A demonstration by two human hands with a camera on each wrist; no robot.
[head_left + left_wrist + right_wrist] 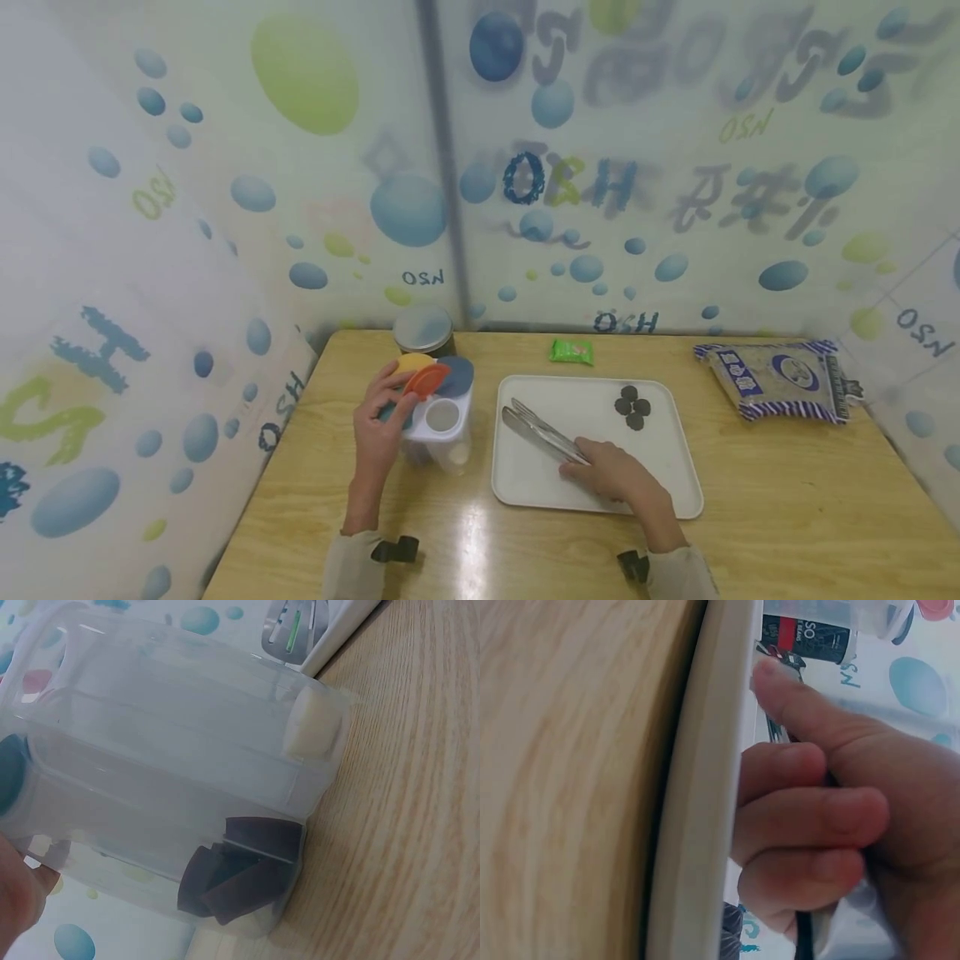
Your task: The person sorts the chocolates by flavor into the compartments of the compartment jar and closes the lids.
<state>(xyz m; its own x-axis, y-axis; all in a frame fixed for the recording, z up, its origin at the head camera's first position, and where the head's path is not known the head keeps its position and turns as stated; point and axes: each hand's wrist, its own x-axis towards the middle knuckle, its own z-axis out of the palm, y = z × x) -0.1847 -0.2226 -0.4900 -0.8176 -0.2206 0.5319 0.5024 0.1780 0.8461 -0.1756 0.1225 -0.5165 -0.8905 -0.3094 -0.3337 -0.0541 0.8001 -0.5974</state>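
My left hand (381,417) pinches an orange-red round lid (427,380), tilted above a clear divided container (456,454). One round opening (442,415) in its white top is uncovered; yellow, blue and teal lids stand beside it. Inside, dark brown pieces (255,862) lie at the bottom of one compartment, and a white piece (313,724) in another. My right hand (611,471) grips metal tongs (543,432) by the handle end, low over a white tray (525,493). Their tips point to the tray's far left. Several dark round pieces (634,407) form a cluster on the tray.
Behind the container stands a can (423,332) with a metallic top. A green packet (572,352) lies beyond the tray. On the right is a clear bag (780,379) with blue-striped ends. Patterned walls enclose the wooden table (757,508) at the back and sides.
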